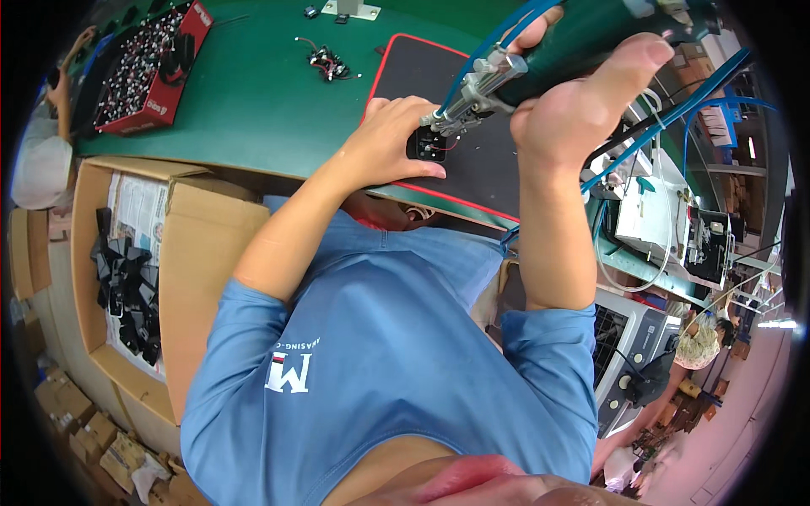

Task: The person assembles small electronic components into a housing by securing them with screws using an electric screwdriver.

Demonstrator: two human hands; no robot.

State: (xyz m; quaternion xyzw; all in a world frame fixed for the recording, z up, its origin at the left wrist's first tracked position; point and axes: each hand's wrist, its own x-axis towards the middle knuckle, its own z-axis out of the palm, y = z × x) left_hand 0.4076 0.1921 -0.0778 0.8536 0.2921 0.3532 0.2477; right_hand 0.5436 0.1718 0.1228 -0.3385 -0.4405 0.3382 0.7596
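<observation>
My left hand (390, 145) steadies a small black plastic housing (428, 147) on the dark mat, thumb and fingers on either side of it. A thin red wire and small parts show inside the housing. My right hand (582, 110) is wrapped round a dark green power screwdriver (564, 52), its metal screw-feed head (474, 94) slanting down to the housing. The tip meets or hovers just over the housing's upper edge; I cannot tell which. A blue air hose (483, 52) runs along the head.
The mat (413, 72) has a red border and lies on a green table (261, 93). A bundle of wired parts (327, 63) lies left of it. Farther left stands a red box (160, 110) full of small parts. Below is a carton (211, 278) with black pieces. Cables hang at right.
</observation>
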